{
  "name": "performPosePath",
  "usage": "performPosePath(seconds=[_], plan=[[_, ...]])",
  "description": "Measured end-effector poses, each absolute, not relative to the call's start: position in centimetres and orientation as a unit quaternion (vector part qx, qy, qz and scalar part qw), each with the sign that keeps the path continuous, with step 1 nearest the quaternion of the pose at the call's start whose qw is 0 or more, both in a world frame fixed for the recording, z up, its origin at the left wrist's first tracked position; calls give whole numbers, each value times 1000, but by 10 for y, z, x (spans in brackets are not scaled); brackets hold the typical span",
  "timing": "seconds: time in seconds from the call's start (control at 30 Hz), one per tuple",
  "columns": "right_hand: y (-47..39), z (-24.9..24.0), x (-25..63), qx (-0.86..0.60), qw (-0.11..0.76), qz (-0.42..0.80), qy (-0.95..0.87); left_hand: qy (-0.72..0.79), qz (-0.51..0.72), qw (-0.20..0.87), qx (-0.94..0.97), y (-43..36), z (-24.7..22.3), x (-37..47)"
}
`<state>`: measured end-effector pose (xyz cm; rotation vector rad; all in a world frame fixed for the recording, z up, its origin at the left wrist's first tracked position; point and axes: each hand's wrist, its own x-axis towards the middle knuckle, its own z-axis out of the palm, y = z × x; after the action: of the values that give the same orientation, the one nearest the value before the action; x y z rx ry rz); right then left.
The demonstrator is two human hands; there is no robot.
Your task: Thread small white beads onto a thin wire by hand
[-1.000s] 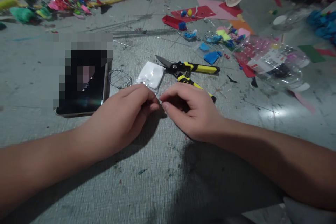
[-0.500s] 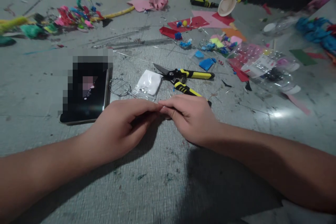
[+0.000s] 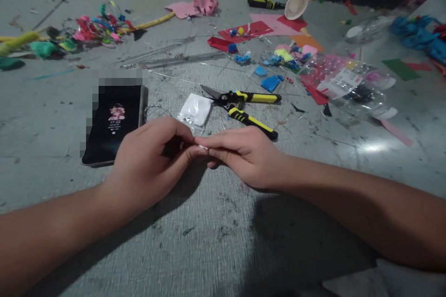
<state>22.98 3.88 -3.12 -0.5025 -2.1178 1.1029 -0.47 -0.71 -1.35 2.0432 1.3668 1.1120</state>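
Observation:
My left hand (image 3: 149,153) and my right hand (image 3: 247,155) meet fingertip to fingertip just above the table. Pinched between them is a small piece of white clay (image 3: 202,147), mostly hidden by the fingers. Right behind the hands lies a clear packet of white clay (image 3: 195,109). Pruning shears (image 3: 249,102) with black and yellow handles lie spread open beside the packet. A thin wire loop (image 3: 158,111) is partly covered by my left hand. To the left of that hand rests a phone (image 3: 113,120) with its screen lit.
Wire pieces with colourful clay lumps (image 3: 94,28) lie at the back left. Red paper (image 3: 245,31), blue clay scraps (image 3: 271,83) and a clear plastic bottle (image 3: 348,86) are scattered right of centre. A paper cup (image 3: 296,5) lies tipped over behind, near a black-and-yellow-handled tool (image 3: 263,3).
Both hands have shifted slightly left, and my left fingers are more arched. The white piece now shows between the fingertips. More of the wire loop is covered, and the phone's screen shows brighter.

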Motion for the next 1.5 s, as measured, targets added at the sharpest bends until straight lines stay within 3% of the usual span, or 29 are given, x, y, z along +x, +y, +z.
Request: performPosePath(seconds=[0.17,0.37,0.77,1.03,1.33,1.5], plan=[[35,-23,226,-289,341,513,-732,483,369,274,745,-5,-10,-2],[31,-20,226,-333,371,394,-773,418,357,266,792,-6,-1,-1],[37,-34,229,-242,382,378,-808,486,344,128,793,-8,-9,-4],[36,-28,226,-243,376,481,-754,467,332,74,816,-6,-5,-4],[33,-24,223,-318,374,561,-666,385,353,127,843,-7,-3,-3],[31,-20,226,-341,370,443,-742,347,347,204,847,-7,-1,-1]])
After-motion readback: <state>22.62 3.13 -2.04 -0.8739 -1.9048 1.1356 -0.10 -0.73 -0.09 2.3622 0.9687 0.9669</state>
